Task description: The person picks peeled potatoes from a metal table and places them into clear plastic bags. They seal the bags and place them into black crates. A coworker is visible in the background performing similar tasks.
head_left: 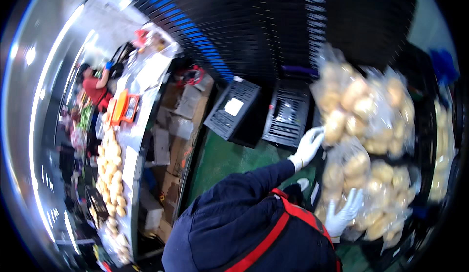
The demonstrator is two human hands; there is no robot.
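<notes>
My left hand (309,145), in a white glove, reaches to the lower left edge of an upper bag of potatoes (354,101), fingers extended and slightly bent at the plastic. Further down, my right hand (343,211), also gloved, lies spread against the lower bags of potatoes (386,196). The clear bags are piled in two groups on the right, with a smaller bag (351,164) between my hands. I cannot make out a firm grip in either hand.
Two black crates (232,107) (286,113) stand on the green floor (220,159) beneath tall black crate stacks (264,23). Left, a steel table (134,145) carries loose potatoes (112,174) and orange items (122,108), with cardboard (171,174) below. A worker in red (96,89) stands beyond it.
</notes>
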